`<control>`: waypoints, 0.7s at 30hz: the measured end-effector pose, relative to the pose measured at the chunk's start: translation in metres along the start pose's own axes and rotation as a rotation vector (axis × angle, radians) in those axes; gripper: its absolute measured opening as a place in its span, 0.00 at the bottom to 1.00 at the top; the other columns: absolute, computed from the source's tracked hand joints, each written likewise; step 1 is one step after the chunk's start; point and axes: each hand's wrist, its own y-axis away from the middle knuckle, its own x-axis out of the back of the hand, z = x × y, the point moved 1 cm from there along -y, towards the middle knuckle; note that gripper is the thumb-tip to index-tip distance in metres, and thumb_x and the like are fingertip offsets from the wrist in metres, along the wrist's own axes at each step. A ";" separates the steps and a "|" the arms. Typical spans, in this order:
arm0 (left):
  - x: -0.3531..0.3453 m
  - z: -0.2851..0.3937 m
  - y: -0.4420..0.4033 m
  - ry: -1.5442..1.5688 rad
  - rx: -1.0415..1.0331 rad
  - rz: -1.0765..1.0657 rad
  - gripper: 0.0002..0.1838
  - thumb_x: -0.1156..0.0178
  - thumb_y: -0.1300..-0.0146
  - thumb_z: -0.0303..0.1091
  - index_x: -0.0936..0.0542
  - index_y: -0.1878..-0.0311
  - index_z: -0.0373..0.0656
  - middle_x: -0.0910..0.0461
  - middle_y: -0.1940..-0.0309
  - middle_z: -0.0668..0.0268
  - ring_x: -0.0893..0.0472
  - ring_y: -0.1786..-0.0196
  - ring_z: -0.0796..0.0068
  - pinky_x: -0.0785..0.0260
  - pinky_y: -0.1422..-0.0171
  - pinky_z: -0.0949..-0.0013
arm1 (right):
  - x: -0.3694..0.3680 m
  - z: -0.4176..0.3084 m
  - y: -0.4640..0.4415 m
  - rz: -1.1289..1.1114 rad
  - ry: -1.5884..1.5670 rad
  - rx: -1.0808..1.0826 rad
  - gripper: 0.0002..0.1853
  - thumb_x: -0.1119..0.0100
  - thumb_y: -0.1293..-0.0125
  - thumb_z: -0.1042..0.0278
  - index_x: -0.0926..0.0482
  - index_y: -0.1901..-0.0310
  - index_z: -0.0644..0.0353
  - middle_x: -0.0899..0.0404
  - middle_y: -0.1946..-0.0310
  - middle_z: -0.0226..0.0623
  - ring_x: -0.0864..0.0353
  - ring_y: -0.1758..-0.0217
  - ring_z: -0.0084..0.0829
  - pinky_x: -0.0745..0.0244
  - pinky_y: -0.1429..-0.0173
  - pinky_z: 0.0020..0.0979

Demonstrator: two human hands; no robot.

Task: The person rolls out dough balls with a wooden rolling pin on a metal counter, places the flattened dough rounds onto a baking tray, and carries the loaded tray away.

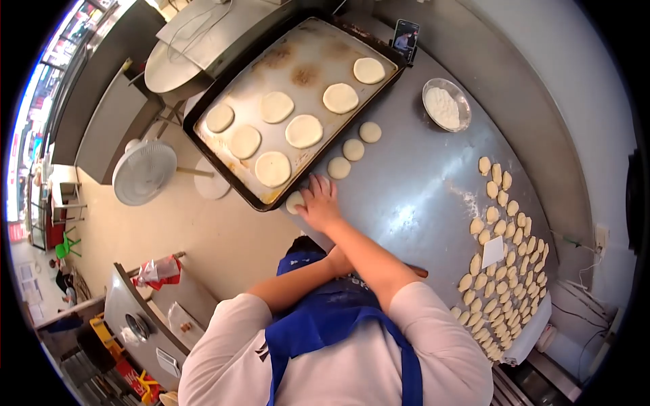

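My right hand (319,201) lies palm down on the metal table, fingers spread. Its thumb side touches a small dough disc (294,202) by the baking tray's near edge, and its fingertips partly cover another disc. Three more small discs (353,149) lie in a row beyond the fingers. On the dark-rimmed baking tray (305,47) are several larger flat dough rounds (304,131). My left hand (340,260) is mostly hidden under my right forearm, close to my apron; its fingers are hidden. A brown wooden handle end (416,271) shows right of that forearm.
A bowl of white flour (445,107) stands at the upper right, near a propped phone (405,36). Many small dough pieces (501,273) cover the table's right side, with a white card (493,251) on them. A fan (144,172) stands left of the tray.
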 end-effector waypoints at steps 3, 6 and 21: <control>0.056 0.029 -0.012 -0.176 0.106 -0.313 0.32 0.42 0.32 0.52 0.27 0.30 0.46 0.25 0.46 0.54 0.27 0.43 0.48 0.37 0.35 0.47 | -0.011 -0.017 0.010 0.042 -0.144 -0.067 0.21 0.30 0.40 0.53 0.22 0.49 0.55 0.29 0.32 0.48 0.41 0.21 0.51 0.51 0.21 0.64; 0.059 0.031 -0.009 -0.238 0.103 -0.327 0.34 0.41 0.34 0.53 0.27 0.29 0.45 0.26 0.49 0.55 0.27 0.46 0.49 0.35 0.39 0.48 | -0.004 -0.014 0.030 -0.001 -0.328 0.025 0.17 0.28 0.40 0.61 0.25 0.54 0.53 0.21 0.43 0.46 0.25 0.34 0.50 0.38 0.26 0.55; 0.087 0.009 -0.048 -0.498 0.144 -0.109 0.27 0.35 0.33 0.41 0.25 0.32 0.49 0.23 0.52 0.62 0.22 0.47 0.59 0.27 0.43 0.58 | 0.131 0.083 0.235 0.178 0.116 -0.559 0.11 0.37 0.30 0.55 0.16 0.57 0.53 0.17 0.56 0.38 0.19 0.49 0.47 0.24 0.46 0.47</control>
